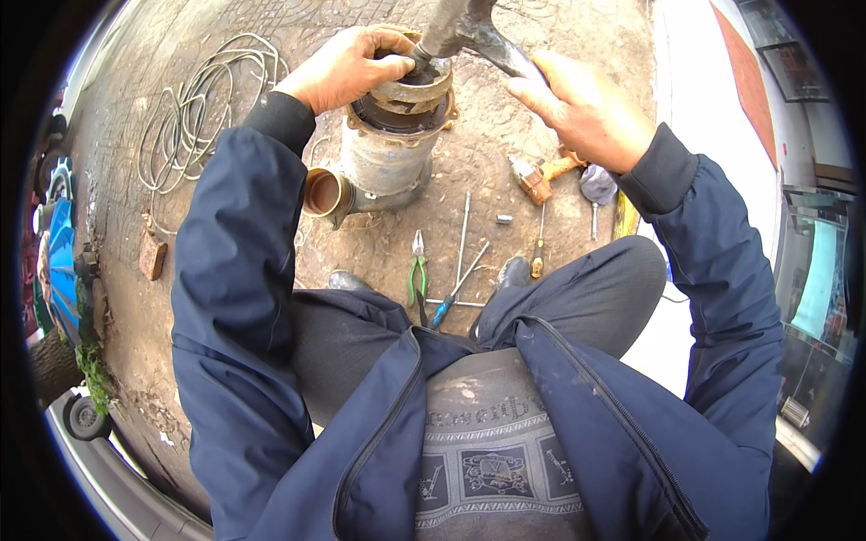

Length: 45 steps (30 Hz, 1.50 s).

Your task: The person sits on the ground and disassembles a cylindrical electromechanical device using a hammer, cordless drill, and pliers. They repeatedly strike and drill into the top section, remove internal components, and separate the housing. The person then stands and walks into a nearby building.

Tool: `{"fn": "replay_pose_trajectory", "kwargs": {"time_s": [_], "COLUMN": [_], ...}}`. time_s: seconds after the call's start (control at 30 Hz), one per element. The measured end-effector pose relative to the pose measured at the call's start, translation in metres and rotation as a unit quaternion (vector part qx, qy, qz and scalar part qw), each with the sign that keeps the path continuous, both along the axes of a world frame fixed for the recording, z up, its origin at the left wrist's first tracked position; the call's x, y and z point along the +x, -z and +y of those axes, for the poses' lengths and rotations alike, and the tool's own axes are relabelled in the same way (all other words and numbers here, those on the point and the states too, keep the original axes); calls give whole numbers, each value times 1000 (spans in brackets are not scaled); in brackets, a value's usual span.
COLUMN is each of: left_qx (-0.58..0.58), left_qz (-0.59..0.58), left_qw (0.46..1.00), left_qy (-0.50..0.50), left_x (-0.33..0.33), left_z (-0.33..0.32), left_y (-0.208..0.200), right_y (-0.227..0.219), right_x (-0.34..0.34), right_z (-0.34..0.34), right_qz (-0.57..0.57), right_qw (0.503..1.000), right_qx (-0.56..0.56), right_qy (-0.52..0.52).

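Note:
Before me stands a grey metal pump housing [388,162] with a side outlet and a dirty ring-shaped part [415,93] at its top. My left hand [347,68] reaches to that ring, its fingers closed around a short dark piece [419,59] at the rim; most of this piece is hidden. In my right hand [582,108] is the handle of a hammer [496,45]. The hammer's grey head hangs above the left fingertips, partly cut off by the upper picture edge. I cannot tell whether the head touches the dark piece.
Between my feet and the pump lie green-handled pliers [418,270], a blue-handled screwdriver [444,309], a metal rod [465,236] and a socket [504,219]. An orange power tool [534,178] and a yellow-handled screwdriver [538,257] lie right. A coiled cable [194,122] and brick piece [152,254] are left.

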<state>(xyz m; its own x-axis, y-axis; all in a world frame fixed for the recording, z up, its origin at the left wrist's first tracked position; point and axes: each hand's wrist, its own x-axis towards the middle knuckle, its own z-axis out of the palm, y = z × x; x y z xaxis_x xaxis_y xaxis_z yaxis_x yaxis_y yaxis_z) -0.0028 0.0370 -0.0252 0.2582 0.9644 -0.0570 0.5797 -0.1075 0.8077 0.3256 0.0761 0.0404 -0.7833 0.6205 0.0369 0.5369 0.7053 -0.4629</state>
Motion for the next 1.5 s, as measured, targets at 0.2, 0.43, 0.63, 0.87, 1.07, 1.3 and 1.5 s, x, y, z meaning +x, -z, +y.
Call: {"fn": "replay_pose_trajectory", "kwargs": {"time_s": [0.2,0.43,0.63,0.87,1.07,1.3,1.5], "left_qx": [-1,-42,-39,-50,-18,-16,-16], "left_qz": [-60,-152,-100,-154,-174,-96,-117], "left_qw": [998,987,993,985,984,994,992], "left_qy": [13,32,40,52,32,53,48], "left_x": [-6,-9,-8,-2,4,-4,-3], "left_z": [3,0,1,2,-2,2,-3], "left_y": [4,7,1,-1,5,1,2], "right_y": [-4,-13,-27,-16,-30,-19,-26], "right_x": [-7,-11,-19,-21,-15,-21,-20], "right_z": [6,2,2,-6,1,-12,-3], "right_qz": [-15,-10,-1,-71,10,-103,-36], "right_qw": [997,994,993,993,992,992,995], "right_qx": [64,88,100,89,106,65,68], "right_qy": [-42,-57,-62,-40,-73,-14,-60]}}
